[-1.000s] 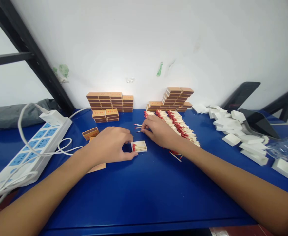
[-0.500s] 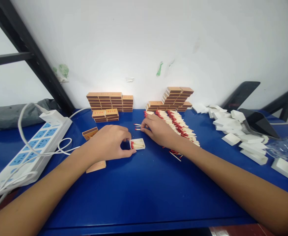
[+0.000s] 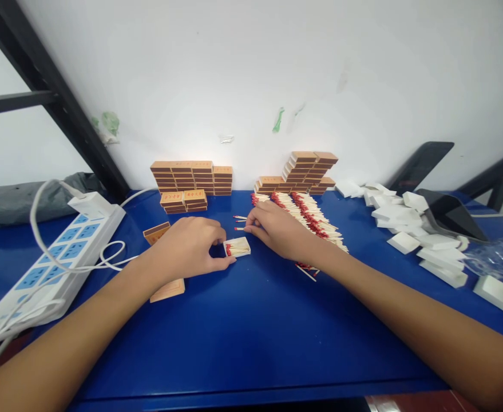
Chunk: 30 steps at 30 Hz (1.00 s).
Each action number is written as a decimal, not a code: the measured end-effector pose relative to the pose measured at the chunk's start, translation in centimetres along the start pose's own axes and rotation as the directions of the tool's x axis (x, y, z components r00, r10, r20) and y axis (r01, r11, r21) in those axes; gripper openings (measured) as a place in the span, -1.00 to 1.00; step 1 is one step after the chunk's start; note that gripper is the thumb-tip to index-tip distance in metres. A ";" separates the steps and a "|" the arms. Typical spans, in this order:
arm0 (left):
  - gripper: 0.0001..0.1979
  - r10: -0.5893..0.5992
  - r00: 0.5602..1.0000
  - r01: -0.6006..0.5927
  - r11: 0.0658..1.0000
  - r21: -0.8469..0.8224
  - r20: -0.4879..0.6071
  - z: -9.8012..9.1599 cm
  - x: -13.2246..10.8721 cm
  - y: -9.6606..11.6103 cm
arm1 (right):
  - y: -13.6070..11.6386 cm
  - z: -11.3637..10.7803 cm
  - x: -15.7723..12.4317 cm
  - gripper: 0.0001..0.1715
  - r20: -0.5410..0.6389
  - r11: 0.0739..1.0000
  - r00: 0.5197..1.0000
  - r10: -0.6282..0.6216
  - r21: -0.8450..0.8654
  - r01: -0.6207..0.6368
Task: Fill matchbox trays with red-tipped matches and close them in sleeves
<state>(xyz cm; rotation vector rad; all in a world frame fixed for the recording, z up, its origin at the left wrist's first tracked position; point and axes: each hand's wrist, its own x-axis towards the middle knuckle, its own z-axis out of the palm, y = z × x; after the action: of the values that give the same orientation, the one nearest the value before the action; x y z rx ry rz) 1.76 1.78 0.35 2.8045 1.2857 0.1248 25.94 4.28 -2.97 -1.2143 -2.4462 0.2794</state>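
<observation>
- While your left hand (image 3: 191,243) curves around the left end of the small white tray (image 3: 248,250), its thumb is at the near side and its fingers at the far corner, holding the tray between them.
- The tray sits on the blue table (image 3: 268,332), between your two hands, with a layer of matches (image 3: 236,249) inside, red heads to the left.
- Your right hand (image 3: 279,229) has thumb and fingertips drawn narrow, just beyond the tray; a few loose matches (image 3: 240,229) show past them, and you cannot tell from here whether they are pinched or simply lying there.
- Under and beside your right wrist spreads the big match pile (image 3: 320,220).
- Beside your left wrist stands an orange matchbox sleeve (image 3: 155,233); a flat orange piece (image 3: 167,290) lies nearer you, partly covered.
- Against the wall you have the left matchbox stack (image 3: 182,177) and the right matchbox stack (image 3: 309,171).
- Far right, white pieces (image 3: 406,243) lie heaped.
</observation>
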 end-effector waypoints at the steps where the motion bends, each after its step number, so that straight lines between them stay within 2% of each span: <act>1: -0.70 -0.005 1.000 0.005 1.000 0.004 -0.001 0.0 0.0 0.1 | -0.3 0.0 -0.2 -0.86 -0.005 1.000 1.000 -0.022 0.020 0.022; 5: -0.70 -0.008 1.000 0.008 1.000 0.022 0.003 0.0 0.0 0.2 | -1.8 0.1 -1.1 -0.84 0.006 0.990 0.993 -0.121 0.068 0.120; 9: -0.70 -0.012 1.000 0.011 1.000 0.029 0.012 -0.1 0.0 0.1 | -2.6 0.2 -1.4 -0.82 0.006 0.987 0.989 -0.146 0.073 0.145; 13: -0.71 -0.007 1.000 0.007 1.000 0.008 0.003 -0.1 -0.1 0.1 | -1.4 0.2 -0.8 -0.88 -0.061 0.988 0.993 -0.097 0.117 0.104; 18: -0.71 -0.025 1.000 0.024 1.000 0.019 0.017 -0.1 0.0 0.1 | 1.0 1.0 0.5 -0.98 -0.183 1.000 0.983 0.016 -0.023 -0.021; 24: -0.70 -0.005 1.000 0.004 0.999 0.034 0.015 -0.2 0.0 0.1 | 1.9 1.5 1.0 -0.87 -0.139 0.992 0.990 0.001 -0.127 -0.019; 30: -0.69 -0.014 1.000 0.013 1.000 0.025 0.027 -0.4 0.0 0.3 | 1.9 1.6 1.2 -0.82 -0.125 0.989 0.992 -0.002 -0.146 -0.017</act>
<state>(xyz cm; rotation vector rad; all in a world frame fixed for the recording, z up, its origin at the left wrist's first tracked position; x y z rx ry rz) 1.90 1.57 0.72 2.8081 1.3090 0.0706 25.96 6.36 -4.76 -1.2615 -2.3887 0.0234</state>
